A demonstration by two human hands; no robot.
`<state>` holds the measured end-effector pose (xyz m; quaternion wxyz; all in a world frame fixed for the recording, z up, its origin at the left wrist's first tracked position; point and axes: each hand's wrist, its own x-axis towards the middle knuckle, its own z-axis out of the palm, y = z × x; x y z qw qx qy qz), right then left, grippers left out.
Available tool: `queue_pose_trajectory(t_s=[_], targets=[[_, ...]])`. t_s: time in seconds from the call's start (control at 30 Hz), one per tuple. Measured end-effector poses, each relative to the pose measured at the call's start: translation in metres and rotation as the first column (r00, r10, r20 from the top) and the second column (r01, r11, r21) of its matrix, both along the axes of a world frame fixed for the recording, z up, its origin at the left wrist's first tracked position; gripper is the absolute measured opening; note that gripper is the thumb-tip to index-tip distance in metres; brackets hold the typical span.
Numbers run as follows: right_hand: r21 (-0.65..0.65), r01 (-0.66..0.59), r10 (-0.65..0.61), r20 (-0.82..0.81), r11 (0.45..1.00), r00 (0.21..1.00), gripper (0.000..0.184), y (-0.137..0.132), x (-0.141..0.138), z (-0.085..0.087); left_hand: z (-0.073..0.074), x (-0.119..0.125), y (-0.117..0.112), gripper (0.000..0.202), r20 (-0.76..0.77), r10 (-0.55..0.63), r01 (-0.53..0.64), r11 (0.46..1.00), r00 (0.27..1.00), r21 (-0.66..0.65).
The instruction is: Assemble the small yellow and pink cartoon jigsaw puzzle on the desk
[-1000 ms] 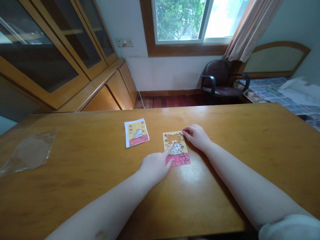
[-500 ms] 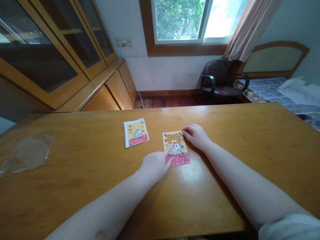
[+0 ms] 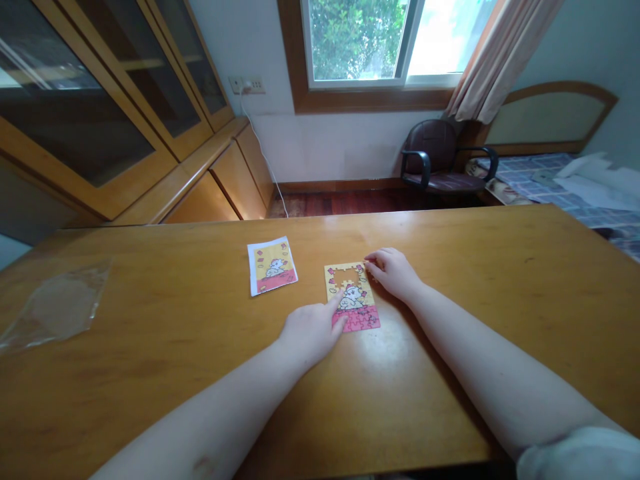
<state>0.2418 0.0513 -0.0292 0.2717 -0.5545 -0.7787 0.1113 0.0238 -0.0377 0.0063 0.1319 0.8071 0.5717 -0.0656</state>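
Observation:
A jigsaw puzzle (image 3: 371, 316) lies flat on the wooden table, with a white cartoon animal on a yellow and pink ground. Bare tabletop shows through a gap in its upper part. My left hand (image 3: 311, 331) rests over its left side, the index finger stretched onto the picture and the thumb apart from it near the lower left edge. At the puzzle's upper right corner lies my right hand (image 3: 393, 271), thumb and index fingertips touching or very near the edge, slightly apart. I see nothing held in either hand. A paper sheet (image 3: 274, 267) with the same picture lies left of the puzzle.
A clear plastic bag (image 3: 60, 303) lies at the left of the table (image 3: 175, 320). Beyond the far edge stand an office chair (image 3: 440, 157) and a bed (image 3: 540, 177). A glass-doored cabinet (image 3: 140, 180) rises at the left, and a white cord (image 3: 263, 150) hangs from the wall socket.

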Motion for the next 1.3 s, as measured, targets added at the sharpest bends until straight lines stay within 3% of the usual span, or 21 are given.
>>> queue_pose_trajectory(t_s=[0.37, 0.7, 0.9, 1.07, 1.2, 1.3], targets=[[0.019, 0.083, -0.080, -0.128, 0.996, 0.989, 0.016, 0.004, 0.003, -0.004, -0.003, 0.002, 0.000, 0.059, -0.010, 0.018, -0.018, 0.999, 1.000, 0.040], [-0.057, 0.280, -0.283, -0.323, 0.958, 0.903, 0.041, 0.007, 0.019, 0.000, -0.004, 0.001, 0.002, 0.055, -0.024, 0.022, -0.022, 0.999, 0.999, 0.026], [-0.013, 0.349, -0.349, -0.067, 0.937, 0.935, 0.032, 0.005, 0.027, 0.016, -0.007, 0.002, 0.001, 0.052, 0.007, 0.027, -0.028, 0.997, 1.000, 0.067], [-0.021, 0.380, -0.366, 0.229, 0.925, 0.902, 0.029, 0.002, 0.024, 0.029, -0.007, 0.005, -0.001, 0.056, 0.041, -0.002, -0.001, 0.998, 0.999, 0.067], [-0.093, 0.366, -0.293, 0.434, 0.926, 0.852, 0.029, -0.002, 0.019, 0.036, -0.006, 0.006, -0.003, 0.060, 0.036, 0.002, -0.004, 0.999, 0.999, 0.054], [-0.166, 0.333, -0.211, 0.502, 0.928, 0.839, 0.029, -0.005, 0.018, 0.039, -0.007, 0.006, -0.003, 0.060, 0.050, 0.003, -0.006, 0.999, 0.999, 0.047]])
